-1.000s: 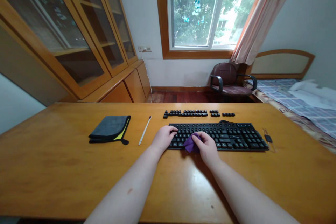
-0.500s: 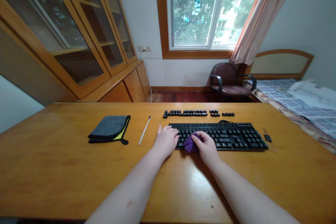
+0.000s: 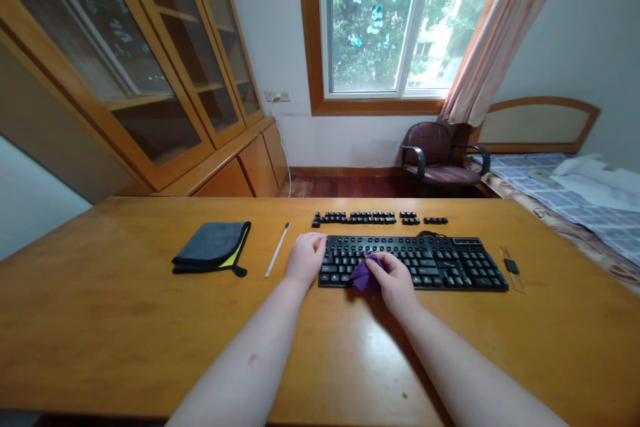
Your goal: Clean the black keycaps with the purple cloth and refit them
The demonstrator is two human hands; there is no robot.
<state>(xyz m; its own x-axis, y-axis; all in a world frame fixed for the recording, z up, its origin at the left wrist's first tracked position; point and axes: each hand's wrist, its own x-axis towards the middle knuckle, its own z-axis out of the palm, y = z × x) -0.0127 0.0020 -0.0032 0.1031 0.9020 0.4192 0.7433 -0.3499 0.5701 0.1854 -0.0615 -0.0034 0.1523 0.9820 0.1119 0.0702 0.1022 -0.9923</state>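
Note:
A black keyboard (image 3: 425, 267) lies on the wooden table in front of me, its top row of keys bare of caps. My right hand (image 3: 397, 282) is closed on a bunched purple cloth (image 3: 367, 275), pressed to the keyboard's lower middle keys. At the keyboard's left end, my left hand (image 3: 306, 259) has its fingers bent against the upper left edge, seeming to grip it; the fingertips are partly hidden. Behind the keyboard, several loose black keycaps (image 3: 373, 217) stand in rows.
Left of the keyboard lie a white toothbrush (image 3: 277, 250) and a folded grey cloth (image 3: 213, 245) with a yellow inside. To its right is a keycap puller (image 3: 511, 266) with wire loops. Beyond the table (image 3: 125, 333) stand a chair (image 3: 435, 150) and a bed (image 3: 575, 180).
My left hand has moved left, off the keyboard's left keys to its side edge, uncovering those keys. My right hand keeps the purple cloth at nearly the same spot.

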